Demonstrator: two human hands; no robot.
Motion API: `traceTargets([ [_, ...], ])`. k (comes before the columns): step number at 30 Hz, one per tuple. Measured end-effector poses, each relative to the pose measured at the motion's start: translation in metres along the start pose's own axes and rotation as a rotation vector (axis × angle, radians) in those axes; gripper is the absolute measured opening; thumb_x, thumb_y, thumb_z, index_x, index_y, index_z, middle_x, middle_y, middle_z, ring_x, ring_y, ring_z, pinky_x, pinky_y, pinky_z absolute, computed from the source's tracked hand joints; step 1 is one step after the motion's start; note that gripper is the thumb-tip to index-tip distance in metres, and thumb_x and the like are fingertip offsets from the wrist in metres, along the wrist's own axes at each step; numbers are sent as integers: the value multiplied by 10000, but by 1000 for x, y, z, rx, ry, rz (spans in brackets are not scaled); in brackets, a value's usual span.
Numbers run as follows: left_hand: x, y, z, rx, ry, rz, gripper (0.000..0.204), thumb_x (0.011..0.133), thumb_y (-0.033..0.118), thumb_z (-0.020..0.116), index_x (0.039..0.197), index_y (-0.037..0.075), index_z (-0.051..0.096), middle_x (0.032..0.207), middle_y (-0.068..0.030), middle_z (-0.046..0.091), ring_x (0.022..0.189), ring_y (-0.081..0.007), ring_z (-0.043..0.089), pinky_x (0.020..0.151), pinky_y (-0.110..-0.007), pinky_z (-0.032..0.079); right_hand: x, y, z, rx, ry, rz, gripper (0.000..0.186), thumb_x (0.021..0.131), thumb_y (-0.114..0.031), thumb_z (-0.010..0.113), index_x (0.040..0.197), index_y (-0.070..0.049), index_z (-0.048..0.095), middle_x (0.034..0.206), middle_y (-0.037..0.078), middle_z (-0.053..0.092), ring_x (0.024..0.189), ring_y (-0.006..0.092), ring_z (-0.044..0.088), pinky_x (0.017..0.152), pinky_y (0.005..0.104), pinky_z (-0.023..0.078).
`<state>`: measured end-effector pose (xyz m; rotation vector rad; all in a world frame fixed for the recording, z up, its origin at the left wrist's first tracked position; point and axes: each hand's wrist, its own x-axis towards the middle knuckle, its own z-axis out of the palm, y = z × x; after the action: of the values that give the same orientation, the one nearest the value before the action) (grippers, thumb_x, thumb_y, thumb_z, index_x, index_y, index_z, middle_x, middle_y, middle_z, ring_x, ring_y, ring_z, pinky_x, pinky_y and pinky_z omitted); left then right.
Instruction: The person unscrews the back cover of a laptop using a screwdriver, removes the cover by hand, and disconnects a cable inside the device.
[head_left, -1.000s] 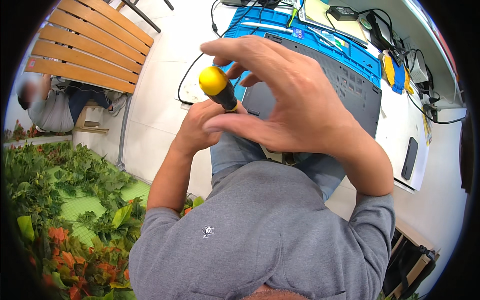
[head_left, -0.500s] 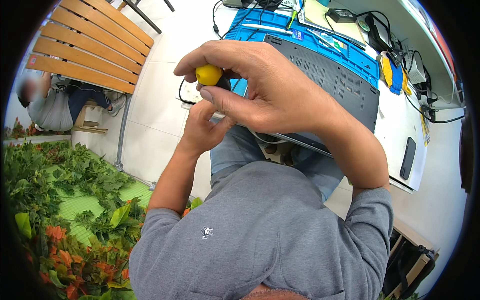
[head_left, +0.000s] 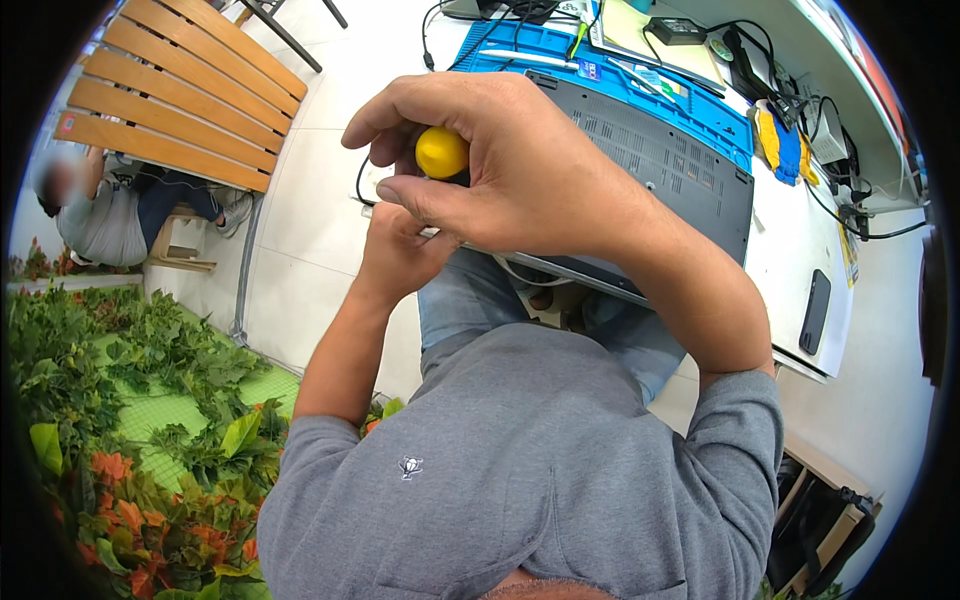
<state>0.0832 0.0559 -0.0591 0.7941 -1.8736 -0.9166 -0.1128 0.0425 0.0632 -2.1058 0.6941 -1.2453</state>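
Two bare hands of one person are in the middle of the view. The right hand [head_left: 470, 150] is curved around one screwdriver [head_left: 442, 152], holding it by the handle; its thumb is on the near side and its fingers are on the far side. Of this screwdriver, only the yellow rounded end and a little of the dark grip are seen, and the tip is hidden. The left hand [head_left: 405, 250] is just below the right thumb, and its fingertips are covered, so I cannot tell what it holds.

The screwdriver is at the left part of one dark grey laptop [head_left: 700, 185], which lies with its vented underside up. The laptop covers part of one blue mat [head_left: 728, 132] on the white table [head_left: 780, 265]. On the mat, beyond the laptop, there is one long white tool [head_left: 530, 57]. One black phone [head_left: 815, 312] lies on the table at the right. Farther back are one black power adapter [head_left: 678, 30] and a yellow and blue fabric item [head_left: 785, 145]. At the far left, one other person [head_left: 105, 225] sits near a slatted wooden surface [head_left: 185, 85].
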Motion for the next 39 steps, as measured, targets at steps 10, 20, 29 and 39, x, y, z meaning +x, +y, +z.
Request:
traceTargets([
  [10, 3, -1, 0, 79, 83, -8, 282, 833, 65, 886, 1094, 28, 788, 979, -99, 803, 987, -276, 784, 881, -401, 596, -1, -2, 2, 13, -2, 25, 323, 870, -70, 768, 1176, 33, 767, 1054, 209, 792, 992, 351, 798, 911, 407, 647],
  [20, 7, 11, -7, 143, 13, 130, 175, 883, 88, 912, 999, 26, 798, 921, -91, 807, 858, -219, 803, 759, -343, 618, -3, -3, -7, 75, -9, 56, 245, 996, -161, 740, 1165, 12, 779, 962, 179, 792, 879, 305, 791, 807, 389, 626],
  [29, 12, 18, -3, 156, 2, 91, 207, 858, 73, 943, 978, 22, 782, 875, -70, 809, 812, -175, 813, 725, -300, 643, -4, 2, -11, 163, -3, 138, 488, 1129, -445, 611, 1130, 17, 768, 869, 147, 749, 775, 254, 722, 722, 378, 568],
  [39, 11, 11, -12, 105, -87, 58, 132, 916, -25, 855, 1035, -25, 798, 918, -107, 828, 835, -180, 822, 803, -301, 663, -47, 41, -35, -251, -89, 162, 262, 1059, -222, 645, 1119, 8, 754, 965, 205, 741, 933, 393, 730, 837, 477, 568],
])
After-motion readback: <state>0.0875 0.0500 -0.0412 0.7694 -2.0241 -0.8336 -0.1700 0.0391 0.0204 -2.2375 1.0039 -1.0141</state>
